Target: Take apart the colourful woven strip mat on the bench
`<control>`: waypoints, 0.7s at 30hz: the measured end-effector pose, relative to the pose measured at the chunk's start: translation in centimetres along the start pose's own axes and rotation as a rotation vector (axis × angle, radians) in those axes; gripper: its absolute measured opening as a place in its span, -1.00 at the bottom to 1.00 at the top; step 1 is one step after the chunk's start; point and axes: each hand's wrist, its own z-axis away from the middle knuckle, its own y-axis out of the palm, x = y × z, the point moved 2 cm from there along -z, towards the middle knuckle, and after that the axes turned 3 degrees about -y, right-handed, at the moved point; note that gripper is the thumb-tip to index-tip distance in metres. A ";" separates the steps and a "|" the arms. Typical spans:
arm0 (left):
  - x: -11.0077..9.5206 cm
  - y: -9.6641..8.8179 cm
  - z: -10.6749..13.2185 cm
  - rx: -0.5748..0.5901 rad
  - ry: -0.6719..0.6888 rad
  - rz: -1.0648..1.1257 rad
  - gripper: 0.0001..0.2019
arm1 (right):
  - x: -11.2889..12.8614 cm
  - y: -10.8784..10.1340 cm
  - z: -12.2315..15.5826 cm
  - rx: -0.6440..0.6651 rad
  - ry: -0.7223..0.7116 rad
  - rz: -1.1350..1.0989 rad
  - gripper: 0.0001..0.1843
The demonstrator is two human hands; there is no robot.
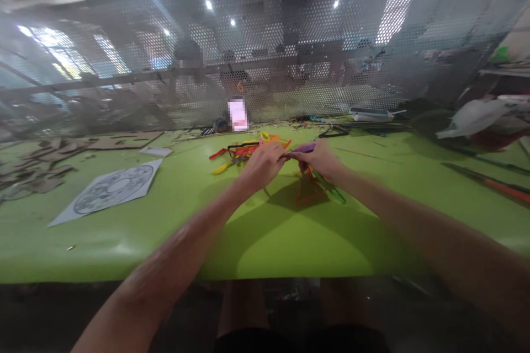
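My left hand [265, 163] and my right hand [323, 159] are close together just above the middle of the table. Between them runs a purple strip [304, 148]; the fingers of both hands are closed on it, and its material is too blurred to tell. Red, yellow, black and orange strips [244, 149] lie in a loose bunch behind and beside my left hand. Below my right hand a green strip [336, 192] and an orange strip [311, 198] hang or lie near the table; I cannot tell whether they join the purple one.
The table [165, 253] has a green cover. At left are a printed sheet [120, 187] and cardboard scraps [41, 162]. A lit phone [238, 115] stands against the perforated screen [273, 66]. A white tray-like object [370, 115], orange-handled tool [505, 188] and plastic bag [476, 116] are at right.
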 end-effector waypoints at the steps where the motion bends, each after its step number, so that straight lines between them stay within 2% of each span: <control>1: -0.2 0.1 0.0 0.009 0.004 -0.028 -0.83 | -0.1 0.0 0.0 -0.003 0.006 0.002 -0.51; 6: -0.4 0.1 0.2 -0.001 -0.016 -0.101 -0.82 | -0.3 0.3 0.1 0.015 0.069 -0.027 -0.56; 12: -0.2 0.2 0.2 -0.035 -0.033 -0.081 -0.81 | 0.6 0.2 0.2 0.101 0.028 0.077 -0.52; 16: -0.5 0.7 0.1 -0.010 -0.075 -0.040 -0.76 | 1.1 0.1 0.4 0.114 0.066 0.174 -0.53; 21: -0.4 0.7 0.0 0.064 -0.041 -0.090 -0.75 | 1.9 0.0 0.7 0.134 0.041 0.109 -0.52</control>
